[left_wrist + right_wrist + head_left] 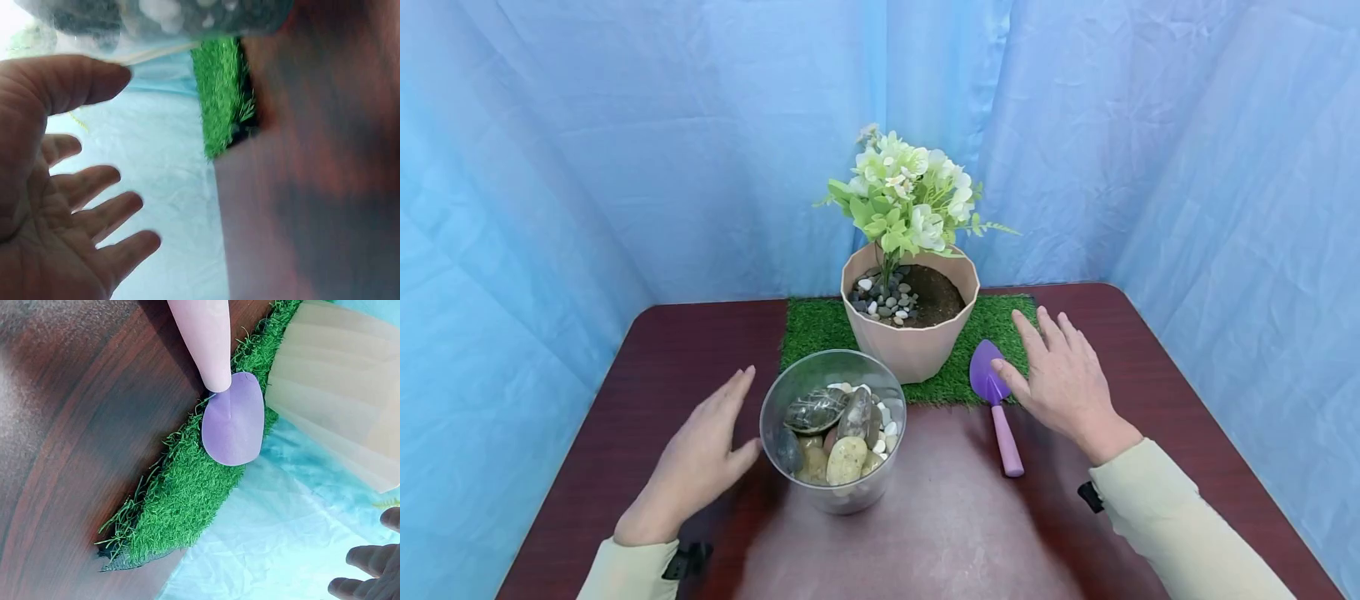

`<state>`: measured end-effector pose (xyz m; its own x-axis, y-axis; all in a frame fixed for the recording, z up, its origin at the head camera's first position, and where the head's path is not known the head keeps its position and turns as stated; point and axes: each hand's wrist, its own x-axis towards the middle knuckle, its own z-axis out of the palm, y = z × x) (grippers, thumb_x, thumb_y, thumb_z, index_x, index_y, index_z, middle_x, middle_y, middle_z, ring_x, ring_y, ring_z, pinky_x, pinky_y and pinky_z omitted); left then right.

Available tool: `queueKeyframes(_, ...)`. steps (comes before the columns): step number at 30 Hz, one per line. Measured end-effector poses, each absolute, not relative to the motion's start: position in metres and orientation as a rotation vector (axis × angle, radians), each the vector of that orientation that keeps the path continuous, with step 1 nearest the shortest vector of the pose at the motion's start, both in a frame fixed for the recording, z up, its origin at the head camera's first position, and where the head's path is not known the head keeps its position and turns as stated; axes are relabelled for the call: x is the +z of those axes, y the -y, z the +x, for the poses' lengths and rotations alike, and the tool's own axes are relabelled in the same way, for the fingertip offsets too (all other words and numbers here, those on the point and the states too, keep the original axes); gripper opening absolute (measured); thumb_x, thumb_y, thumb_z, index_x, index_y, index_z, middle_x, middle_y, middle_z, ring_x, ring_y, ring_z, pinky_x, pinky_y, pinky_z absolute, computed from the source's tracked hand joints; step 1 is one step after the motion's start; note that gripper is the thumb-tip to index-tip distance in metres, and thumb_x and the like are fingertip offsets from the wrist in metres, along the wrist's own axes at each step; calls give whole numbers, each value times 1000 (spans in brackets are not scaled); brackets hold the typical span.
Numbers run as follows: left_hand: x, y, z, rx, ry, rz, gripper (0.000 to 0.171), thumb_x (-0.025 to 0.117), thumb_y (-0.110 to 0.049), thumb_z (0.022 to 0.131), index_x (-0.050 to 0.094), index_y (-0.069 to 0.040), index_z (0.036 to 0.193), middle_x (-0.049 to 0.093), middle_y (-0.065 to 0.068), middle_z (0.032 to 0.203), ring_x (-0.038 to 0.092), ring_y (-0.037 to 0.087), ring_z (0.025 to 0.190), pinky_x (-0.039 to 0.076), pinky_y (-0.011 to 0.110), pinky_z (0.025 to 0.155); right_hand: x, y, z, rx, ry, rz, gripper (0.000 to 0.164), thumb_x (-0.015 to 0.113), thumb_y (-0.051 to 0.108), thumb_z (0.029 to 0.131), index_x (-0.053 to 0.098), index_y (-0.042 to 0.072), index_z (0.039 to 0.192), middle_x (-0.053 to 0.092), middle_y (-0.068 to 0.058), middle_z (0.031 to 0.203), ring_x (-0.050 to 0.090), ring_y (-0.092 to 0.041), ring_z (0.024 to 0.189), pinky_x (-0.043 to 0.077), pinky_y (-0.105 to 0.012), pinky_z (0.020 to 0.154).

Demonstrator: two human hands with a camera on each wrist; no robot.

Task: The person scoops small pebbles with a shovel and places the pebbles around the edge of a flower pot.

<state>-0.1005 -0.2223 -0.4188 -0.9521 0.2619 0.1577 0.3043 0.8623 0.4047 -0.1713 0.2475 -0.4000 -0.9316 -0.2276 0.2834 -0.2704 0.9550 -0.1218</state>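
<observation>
In the head view my left hand (698, 454) is beside a clear container (848, 500), fingers extended and thumb toward its wall. Large smooth stones (847, 460) and small white pebbles fill part of that container. The left wrist view has the same hand (75, 181) with fingers spread and nothing in the palm. Over on the right, my right hand (1066, 392) hovers with fingers spread above a trowel (1006, 442) that has a purple blade and pink handle. Only fingertips of this hand (369, 559) show in the right wrist view, apart from the trowel blade (234, 428).
Behind the container stands a beige faceted pot (910, 350) with white flowers (917, 179), dark soil (938, 296) and grey pebbles (891, 302). It sits on an artificial grass mat (812, 325) on a dark red wooden table (700, 350). Blue curtains (760, 167) surround the table.
</observation>
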Motion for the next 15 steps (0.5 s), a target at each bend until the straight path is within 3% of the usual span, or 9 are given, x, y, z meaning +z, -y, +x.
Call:
queueKeyframes(8, -433, 210, -87, -1253, 2924, -503, 122, 93, -42, 76, 14, -32, 168, 28, 4, 171, 29, 32, 156, 39, 65, 119, -405, -247, -169, 230, 2820, 379, 78, 59, 55, 101, 41, 6, 159, 39, -34, 158, 34, -59, 145, 33, -72, 120)
queueKeyframes(15, -439, 201, -77, -1359, 2890, -470, 128, 90, -58, 73, 10, -31, 169, 27, 7, 172, 31, 32, 155, 41, 63, 118, -409, -247, -168, 219, 2814, 395, 78, 60, 53, 101, 41, 6, 159, 41, -34, 157, 35, -59, 144, 34, -70, 120)
